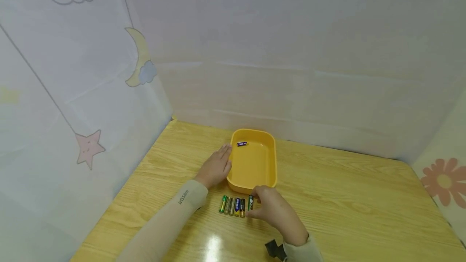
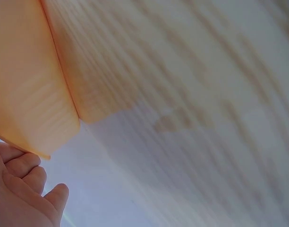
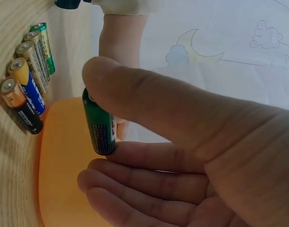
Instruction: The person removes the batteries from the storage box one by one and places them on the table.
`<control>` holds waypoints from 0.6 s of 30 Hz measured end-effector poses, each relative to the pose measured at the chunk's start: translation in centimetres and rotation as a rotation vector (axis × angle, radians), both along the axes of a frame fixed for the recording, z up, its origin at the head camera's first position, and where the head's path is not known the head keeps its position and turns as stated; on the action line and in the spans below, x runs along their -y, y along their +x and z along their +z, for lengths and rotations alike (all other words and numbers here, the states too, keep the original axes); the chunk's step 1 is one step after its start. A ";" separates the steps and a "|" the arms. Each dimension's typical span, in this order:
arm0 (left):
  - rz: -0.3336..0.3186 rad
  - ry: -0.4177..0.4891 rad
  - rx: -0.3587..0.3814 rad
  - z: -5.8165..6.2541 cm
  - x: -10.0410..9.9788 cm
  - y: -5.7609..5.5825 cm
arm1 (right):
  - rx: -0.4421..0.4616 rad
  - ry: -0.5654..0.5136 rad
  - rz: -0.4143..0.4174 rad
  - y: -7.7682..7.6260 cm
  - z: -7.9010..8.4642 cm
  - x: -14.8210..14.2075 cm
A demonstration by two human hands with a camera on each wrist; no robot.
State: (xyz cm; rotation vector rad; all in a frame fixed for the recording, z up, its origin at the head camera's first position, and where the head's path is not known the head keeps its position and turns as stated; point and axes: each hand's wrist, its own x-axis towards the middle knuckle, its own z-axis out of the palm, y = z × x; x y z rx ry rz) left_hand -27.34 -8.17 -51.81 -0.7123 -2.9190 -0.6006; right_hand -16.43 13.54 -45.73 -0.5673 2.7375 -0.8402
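My right hand (image 1: 273,208) pinches a dark green battery (image 3: 100,126) by its ends, thumb on one end and a finger at the other. It is held up off the table, in front of the yellow tray (image 1: 252,169). My left hand (image 1: 214,168) rests against the tray's left side, fingers extended along the rim. On the table lies a row of several batteries, including a green and gold one (image 1: 223,204), a blue one (image 1: 237,207) and a black and copper one (image 3: 21,106). A small purple battery (image 1: 242,144) lies inside the tray, near its far left corner.
The wooden table (image 1: 346,197) extends widely to the right of the tray. White sheets (image 1: 291,51) with printed stars, a moon and flowers stand behind the table and at its sides. A dark strap piece (image 1: 275,250) sits by the right cuff.
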 end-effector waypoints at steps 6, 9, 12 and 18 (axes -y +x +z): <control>0.008 0.006 0.020 0.0 0.0 0.0 | 0.009 0.024 -0.005 -0.1 -0.3 0.3; 0.009 0.009 0.023 0.1 0.0 0.1 | 0.013 0.047 -0.009 -0.1 -0.6 0.6; 0.005 0.014 0.017 0.3 0.0 0.2 | 0.011 0.068 -0.008 -0.1 -1.0 0.7; -0.001 0.006 0.007 0.7 0.0 0.3 | -0.001 0.084 0.001 0.0 -2.0 0.8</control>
